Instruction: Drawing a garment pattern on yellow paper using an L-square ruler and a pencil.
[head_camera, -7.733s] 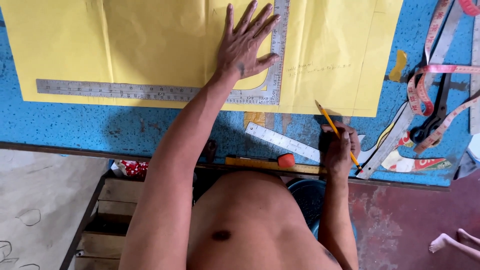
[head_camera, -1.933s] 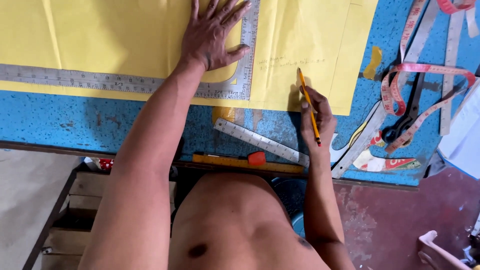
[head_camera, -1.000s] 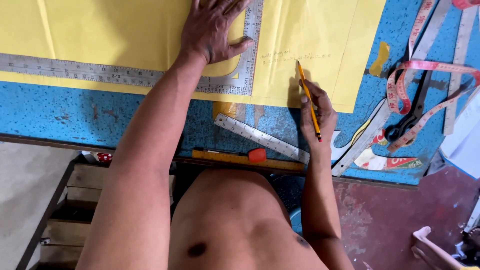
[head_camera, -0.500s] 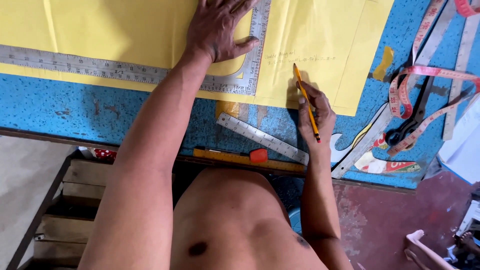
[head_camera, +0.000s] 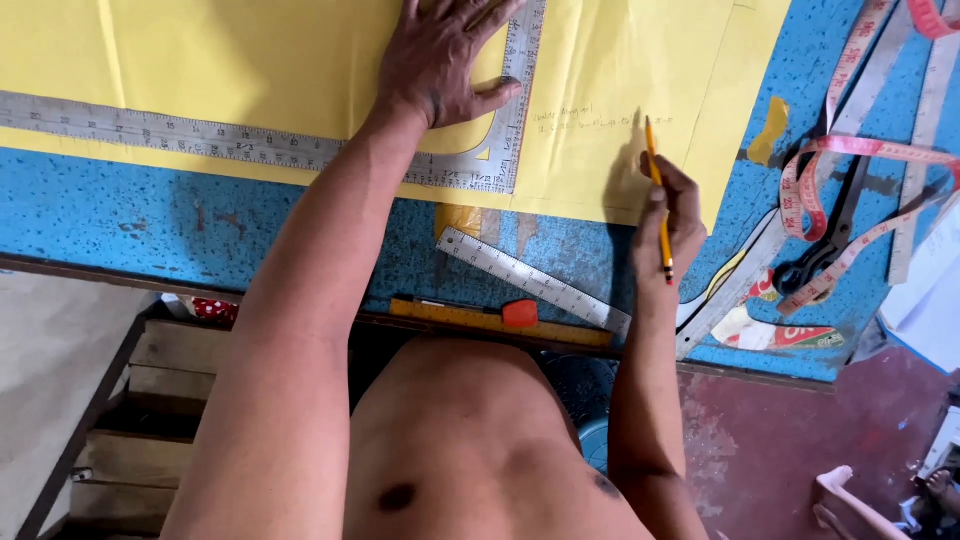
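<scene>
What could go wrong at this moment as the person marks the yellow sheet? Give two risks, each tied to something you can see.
The left hand alone pins the metal square; if it lifts or slides, the square could shift and any line drawn along it would wander. The loose steel ruler lies near the edge of the blue table, close to the right hand holding the pencil, so a forearm might knock it off.

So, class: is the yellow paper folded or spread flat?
Spread flat: the paper lies smooth on the table, with the left hand pressing a square onto it.
</scene>
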